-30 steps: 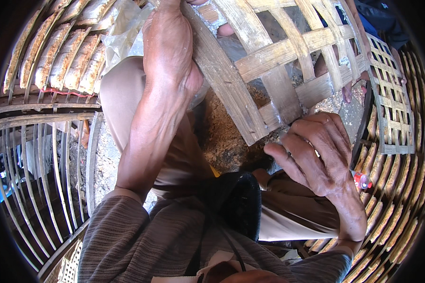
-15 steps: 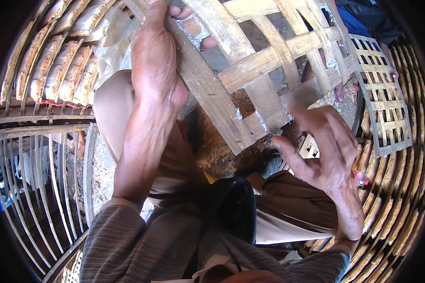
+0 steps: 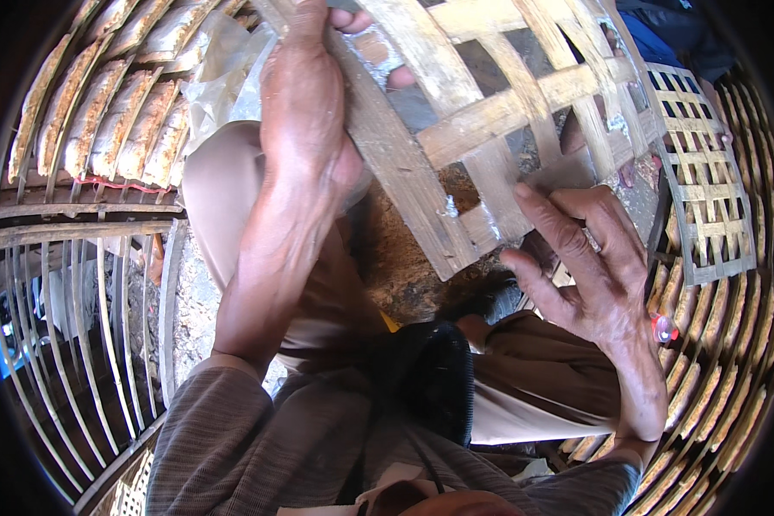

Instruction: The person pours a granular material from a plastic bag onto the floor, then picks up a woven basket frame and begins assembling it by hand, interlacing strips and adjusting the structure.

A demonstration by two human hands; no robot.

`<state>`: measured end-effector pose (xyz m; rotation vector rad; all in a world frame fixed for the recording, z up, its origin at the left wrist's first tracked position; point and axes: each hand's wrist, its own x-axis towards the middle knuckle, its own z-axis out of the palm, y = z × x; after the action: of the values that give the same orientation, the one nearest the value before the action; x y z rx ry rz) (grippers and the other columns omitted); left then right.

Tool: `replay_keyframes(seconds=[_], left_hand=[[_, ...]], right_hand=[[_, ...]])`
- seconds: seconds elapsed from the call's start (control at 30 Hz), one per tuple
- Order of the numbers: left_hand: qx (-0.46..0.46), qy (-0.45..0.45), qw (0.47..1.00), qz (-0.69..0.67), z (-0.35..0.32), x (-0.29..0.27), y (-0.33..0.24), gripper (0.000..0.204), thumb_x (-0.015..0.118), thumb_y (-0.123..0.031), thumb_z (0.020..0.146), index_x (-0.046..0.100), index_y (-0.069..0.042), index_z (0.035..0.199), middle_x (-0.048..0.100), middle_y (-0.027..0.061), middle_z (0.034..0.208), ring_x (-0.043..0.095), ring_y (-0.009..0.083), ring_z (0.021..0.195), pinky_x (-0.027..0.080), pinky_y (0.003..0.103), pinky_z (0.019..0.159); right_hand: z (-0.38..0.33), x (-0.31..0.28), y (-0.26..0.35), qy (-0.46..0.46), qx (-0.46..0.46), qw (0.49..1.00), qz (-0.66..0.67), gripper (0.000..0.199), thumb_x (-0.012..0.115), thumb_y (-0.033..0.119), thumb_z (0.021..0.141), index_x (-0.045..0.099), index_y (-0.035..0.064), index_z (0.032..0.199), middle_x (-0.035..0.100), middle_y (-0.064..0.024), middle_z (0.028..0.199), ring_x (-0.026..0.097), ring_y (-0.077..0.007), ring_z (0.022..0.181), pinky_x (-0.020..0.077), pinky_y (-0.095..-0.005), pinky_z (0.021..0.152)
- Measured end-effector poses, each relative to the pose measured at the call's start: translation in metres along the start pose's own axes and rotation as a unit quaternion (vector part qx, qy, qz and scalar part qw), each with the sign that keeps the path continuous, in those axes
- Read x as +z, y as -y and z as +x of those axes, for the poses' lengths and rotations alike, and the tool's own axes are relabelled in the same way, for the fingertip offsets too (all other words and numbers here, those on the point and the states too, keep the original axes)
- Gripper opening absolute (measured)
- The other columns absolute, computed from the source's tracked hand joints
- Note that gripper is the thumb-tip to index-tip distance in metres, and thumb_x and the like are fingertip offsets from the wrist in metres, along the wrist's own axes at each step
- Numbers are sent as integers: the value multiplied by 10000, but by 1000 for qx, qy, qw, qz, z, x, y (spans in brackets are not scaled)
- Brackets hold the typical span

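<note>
Overhead, seen from a head-worn camera: a woven bamboo lattice of wide, pale slats, tilted across the lap and filling the upper middle of the frame, one corner pointing down toward the knees. Off to the left, an empty slatted rack of thin ribs; above it, a row of flattened dried fish laid side by side on another rack, with crumpled clear plastic just beside. To the right, a smaller lattice panel lying on further rows of fish. Below the big lattice, rough brown ground between the legs.

Left hand clamped over a long edge slat near the top, fingers curled round behind it, tips just showing through the gaps. Right hand spread loose, fingers wide and holding nothing, fingertips resting on or just off the lower slat ends near the corner; contact hard to tell.

Likely light for its size and fairly stiff, yet springy and apt to rack out of square if lifted by one strip. Edges possibly splintery, the weave liable to loosen. Best grasped at the thick border slats, one hand on each side, rather than by the thin inner strips.
</note>
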<state>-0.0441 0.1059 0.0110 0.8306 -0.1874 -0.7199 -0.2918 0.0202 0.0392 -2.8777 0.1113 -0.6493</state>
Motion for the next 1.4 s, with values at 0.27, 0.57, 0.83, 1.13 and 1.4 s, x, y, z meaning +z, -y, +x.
replay_keyframes(seconds=[0.27, 0.57, 0.83, 1.13, 1.4], left_hand=[[40, -9, 994, 103, -4, -7, 15, 323, 555, -422, 1140, 631, -120, 1052, 709, 40, 1097, 735, 150, 901, 651, 335, 732], [15, 1, 994, 110, -11, 0, 9, 318, 568, -452, 1129, 602, -144, 1058, 643, 15, 1102, 698, 129, 924, 605, 294, 724], [24, 4, 997, 67, 1, -19, -12, 268, 620, -383, 1118, 612, -157, 973, 707, 3, 953, 733, 78, 704, 627, 203, 548], [4, 50, 997, 63, -1, -23, -21, 224, 622, -321, 1122, 632, -150, 978, 698, -16, 925, 748, 69, 740, 648, 207, 584], [-13, 52, 998, 15, -1, -19, -23, 211, 614, -321, 1127, 622, -153, 999, 683, -22, 905, 724, 67, 706, 628, 218, 559]], right_hand=[[10, 26, 18, -23, 46, 993, 108, 345, 909, 200, 818, 799, 49, 1108, 683, -51, 881, 679, -175, 754, 585, -327, 618], [11, 7, 2, 70, 2, 984, 163, 225, 783, 119, 899, 610, 90, 757, 569, -22, 691, 569, -136, 523, 524, -317, 414], [-29, -24, -48, -99, 161, 982, -16, 248, 757, 161, 961, 752, 24, 1168, 653, -118, 884, 639, -218, 751, 557, -382, 673], [-33, -35, -47, -43, 164, 983, -66, 467, 785, 54, 906, 719, 42, 1369, 650, -112, 1017, 684, -225, 767, 599, -382, 689], [-32, -28, -45, -101, 200, 975, 7, 229, 800, -32, 907, 793, 6, 1133, 711, -104, 978, 725, -231, 866, 596, -359, 792]])
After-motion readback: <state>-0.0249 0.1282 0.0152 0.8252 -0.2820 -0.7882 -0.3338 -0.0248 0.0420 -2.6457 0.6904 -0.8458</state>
